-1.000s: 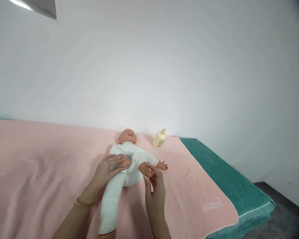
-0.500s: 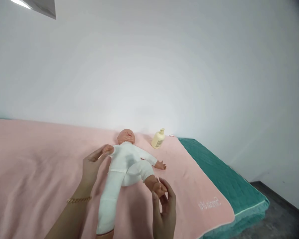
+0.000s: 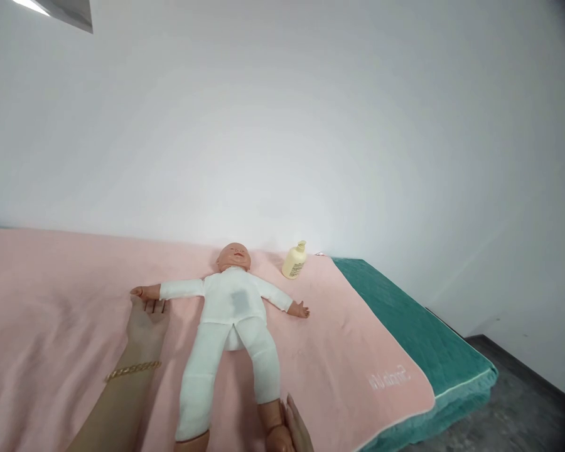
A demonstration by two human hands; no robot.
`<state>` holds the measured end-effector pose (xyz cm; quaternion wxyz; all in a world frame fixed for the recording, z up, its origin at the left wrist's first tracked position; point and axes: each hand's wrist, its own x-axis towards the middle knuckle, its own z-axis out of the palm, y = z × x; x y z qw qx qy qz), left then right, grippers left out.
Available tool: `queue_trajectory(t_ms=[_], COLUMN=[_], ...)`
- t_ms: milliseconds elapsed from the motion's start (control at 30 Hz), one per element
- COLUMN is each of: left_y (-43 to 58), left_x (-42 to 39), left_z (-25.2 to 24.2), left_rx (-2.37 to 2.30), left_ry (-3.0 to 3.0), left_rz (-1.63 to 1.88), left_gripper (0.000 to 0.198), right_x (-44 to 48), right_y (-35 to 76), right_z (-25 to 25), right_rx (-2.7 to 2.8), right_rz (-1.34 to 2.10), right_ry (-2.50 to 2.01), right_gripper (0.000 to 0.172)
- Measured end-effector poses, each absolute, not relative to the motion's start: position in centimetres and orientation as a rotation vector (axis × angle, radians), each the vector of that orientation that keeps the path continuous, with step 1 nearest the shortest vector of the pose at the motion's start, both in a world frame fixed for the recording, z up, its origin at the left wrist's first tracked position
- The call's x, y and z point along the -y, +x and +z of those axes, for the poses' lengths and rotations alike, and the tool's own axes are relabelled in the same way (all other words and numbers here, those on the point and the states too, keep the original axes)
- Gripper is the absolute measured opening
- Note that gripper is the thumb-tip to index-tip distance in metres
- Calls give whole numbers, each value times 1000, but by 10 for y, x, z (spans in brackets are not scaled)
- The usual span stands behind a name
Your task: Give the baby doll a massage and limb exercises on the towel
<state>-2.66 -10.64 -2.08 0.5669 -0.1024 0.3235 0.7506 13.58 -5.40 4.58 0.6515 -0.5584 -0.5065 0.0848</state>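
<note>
A baby doll (image 3: pixel 235 301) with a white cloth body lies face up, its arms spread wide and both legs stretched toward me. At the doll's hand on the left is my left hand (image 3: pixel 147 323), palm up, its fingers under the doll's hand and wrist. A gold bracelet circles my left wrist. My right hand (image 3: pixel 297 427) is at the bottom edge, beside the doll's foot on the right and touching it; most of its fingers are hidden or cut off. A pale yellow pump bottle (image 3: pixel 294 261) stands right of the doll's head.
The doll and bottle rest on a pink blanket (image 3: pixel 339 351) with mirrored lettering near its right corner. Under it lies a teal mattress or cover (image 3: pixel 405 326), its edge dropping to a dark floor at the right. A pale wall (image 3: pixel 282 125) rises behind.
The doll's bent arm and bent leg are now straightened outward and down. My left hand has moved left with the doll's hand; my right hand has moved down with the foot.
</note>
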Motion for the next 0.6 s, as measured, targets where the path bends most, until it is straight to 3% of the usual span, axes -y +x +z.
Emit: queue_trajectory(t_ms=[100,200,267,467,600], left_y=[-28,-29,-30,-28,-28], left_x=[105,106,107,109,111], left_z=[-22,-19,-17,-15,-16], left_rx=[-765,-761,-763,-764,-766], left_ry=[-258,-267,-273,-261,-244], left_rz=[1764,1745,1738,1747,1753], left_gripper=[24,26,27,24,21], right_x=[28,5,-6,-5,11], right_y=[141,146,147,146,146], right_z=[32,17,10,7,12], right_rx=[1163,1191,1214,1259,1252], right_rz=[214,246,265,234,184], right_ry=[-1296,-1346,-1375,-1349,-1325], right_gripper=[64,33,23,50,49])
